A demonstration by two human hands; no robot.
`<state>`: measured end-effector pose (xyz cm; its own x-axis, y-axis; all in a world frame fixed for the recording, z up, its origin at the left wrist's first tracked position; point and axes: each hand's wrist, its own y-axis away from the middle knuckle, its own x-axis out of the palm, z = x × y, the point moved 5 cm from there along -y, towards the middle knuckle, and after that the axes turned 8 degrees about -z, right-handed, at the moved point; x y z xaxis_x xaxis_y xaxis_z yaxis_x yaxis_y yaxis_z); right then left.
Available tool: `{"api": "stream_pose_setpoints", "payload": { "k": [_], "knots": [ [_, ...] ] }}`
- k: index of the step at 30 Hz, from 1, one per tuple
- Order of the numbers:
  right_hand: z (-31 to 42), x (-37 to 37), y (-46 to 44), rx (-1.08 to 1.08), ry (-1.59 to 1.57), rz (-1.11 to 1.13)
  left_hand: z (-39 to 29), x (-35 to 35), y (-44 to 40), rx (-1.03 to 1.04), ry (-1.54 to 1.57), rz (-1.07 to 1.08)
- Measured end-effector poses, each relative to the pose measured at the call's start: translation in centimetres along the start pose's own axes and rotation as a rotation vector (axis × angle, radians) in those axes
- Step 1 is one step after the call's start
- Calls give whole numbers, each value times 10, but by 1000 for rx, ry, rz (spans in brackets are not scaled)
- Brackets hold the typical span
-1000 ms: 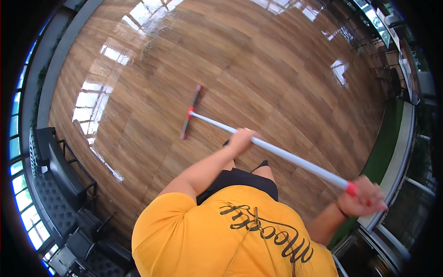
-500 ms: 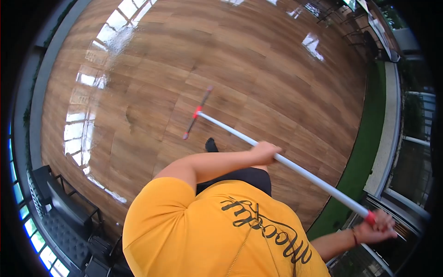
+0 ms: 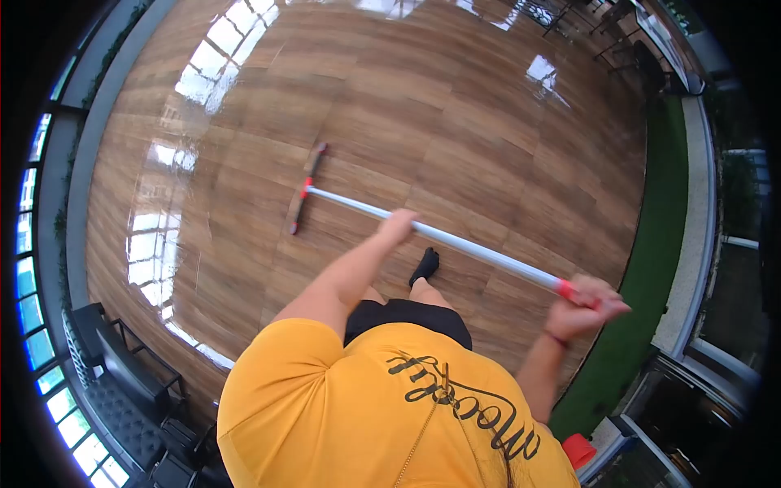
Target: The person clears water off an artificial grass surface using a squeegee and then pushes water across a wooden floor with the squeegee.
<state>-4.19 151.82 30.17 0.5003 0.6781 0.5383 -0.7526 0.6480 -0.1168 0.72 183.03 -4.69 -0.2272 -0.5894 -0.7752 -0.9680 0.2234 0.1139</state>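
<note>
Squeegee [image 3: 480,252] slants across in front of the person, its dark head [image 3: 298,211] out on the glossy wood floor [image 3: 480,138], red grip [image 3: 567,289] at the near end. Left hand [image 3: 398,227] is wrapped round the mid pole; its fingers are curled under, spacing cannot be told. Right hand [image 3: 584,306] has fingers folded round the grip end, bunched, slightly blurred. Main risk: a slip, since the floor looks slick and the visible foot [image 3: 425,267] wears only a dark sock; wetness can't be confirmed. Smooth pole could slide or roll in the left hand if that hold is loose, tilting the head so one end lifts. Whether the full edge touches the floor is unclear. Right hand is near the green strip [image 3: 655,220]; a sideways step could catch a toe on its border. A wide swing left might bump the sofa [image 3: 130,366], though it's well apart.
</note>
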Motion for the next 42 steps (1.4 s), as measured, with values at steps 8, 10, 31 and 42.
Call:
{"api": "stream_pose_setpoints", "payload": {
  "k": [8, 10, 31, 42],
  "knots": [
    [8, -14, -47, 124, 34, 23, -19, -32, -67, 41, -281, 268],
    [62, -35, -92, 56, -160, 52, -118, -34, -92, 148, -169, 296],
    [-64, 281, -202, -266, -126, 283, -7, -162, -331, 288, 253, -176],
    [-231, 492, -111, -96, -214, 399, 231, -328, -328, 23, 80, -404]
  ]
}}
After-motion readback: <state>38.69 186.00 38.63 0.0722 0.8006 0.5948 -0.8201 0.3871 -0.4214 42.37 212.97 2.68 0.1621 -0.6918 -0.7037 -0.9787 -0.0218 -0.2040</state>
